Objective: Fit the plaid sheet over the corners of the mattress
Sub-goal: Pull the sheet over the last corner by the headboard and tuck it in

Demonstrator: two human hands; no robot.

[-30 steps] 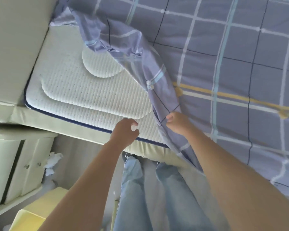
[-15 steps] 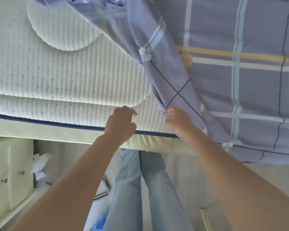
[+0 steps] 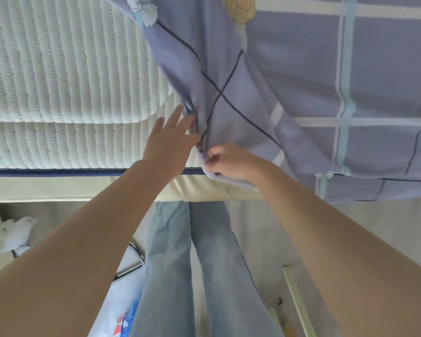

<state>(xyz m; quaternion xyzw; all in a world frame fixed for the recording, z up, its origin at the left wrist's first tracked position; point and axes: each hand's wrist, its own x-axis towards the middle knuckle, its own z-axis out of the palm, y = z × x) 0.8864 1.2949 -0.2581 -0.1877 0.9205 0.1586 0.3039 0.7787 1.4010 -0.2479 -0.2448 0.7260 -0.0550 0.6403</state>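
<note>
The lavender plaid sheet (image 3: pixel 326 76) covers the right part of the bed, its loose edge running diagonally down to the near side. The white ribbed mattress (image 3: pixel 66 76) with a dark blue piping lies bare on the left. My right hand (image 3: pixel 231 164) pinches the sheet's hem at the mattress's near edge. My left hand (image 3: pixel 170 139) has straight fingers that touch the sheet's fold just left of the right hand.
A cream padded bed frame (image 3: pixel 83 188) runs below the mattress edge. My legs in light blue jeans (image 3: pixel 192 263) stand against it. Crumpled white tissue (image 3: pixel 17 232) lies on the floor at left; pale rods (image 3: pixel 299 300) lie at right.
The view has closed in on the sheet's edge. My left hand has opened and reached right to the sheet's fold. My right hand keeps its pinch on the hem, lower at the mattress edge.
</note>
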